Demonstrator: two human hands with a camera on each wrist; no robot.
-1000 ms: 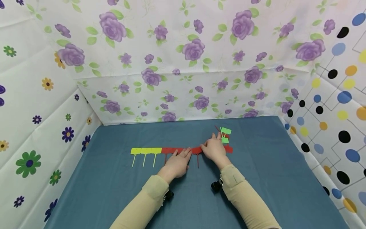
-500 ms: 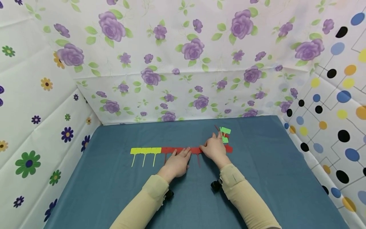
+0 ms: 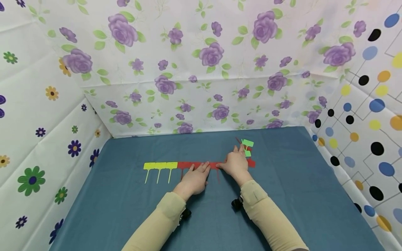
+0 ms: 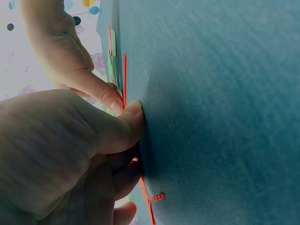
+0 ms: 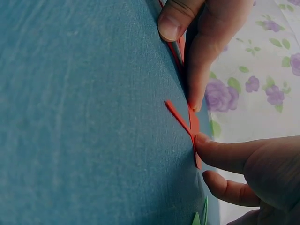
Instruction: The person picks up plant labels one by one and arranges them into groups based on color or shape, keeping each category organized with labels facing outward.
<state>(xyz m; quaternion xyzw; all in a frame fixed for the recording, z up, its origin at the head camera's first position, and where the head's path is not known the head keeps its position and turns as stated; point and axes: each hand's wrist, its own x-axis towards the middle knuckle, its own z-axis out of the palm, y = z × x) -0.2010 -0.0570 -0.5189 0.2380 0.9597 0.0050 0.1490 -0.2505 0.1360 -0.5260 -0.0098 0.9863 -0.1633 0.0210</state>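
A row of T-shaped plant labels lies on the blue cloth: three yellow labels (image 3: 160, 165) at the left, then several red labels (image 3: 214, 165). My left hand (image 3: 194, 179) rests on the red part, fingers fairly straight, hiding some labels. Its index fingertip touches a red label (image 5: 194, 123) in the right wrist view. From the right, the thumb of my right hand (image 3: 237, 164) presses that same label's edge; its other fingers stay extended. Beyond those fingers lie two green labels (image 3: 248, 143) over red ones. Another red label (image 3: 251, 162) sits beside the right hand.
Blue cloth (image 3: 282, 195) covers the table. A flowered sheet (image 3: 194, 94) hangs behind it, with patterned sheets (image 3: 361, 139) at the sides. A small black wrist camera (image 3: 237, 204) hangs below each wrist.
My right thumb has slid slightly left onto the end red label. That label has shifted a little into line with the row. The left hand has stayed put.
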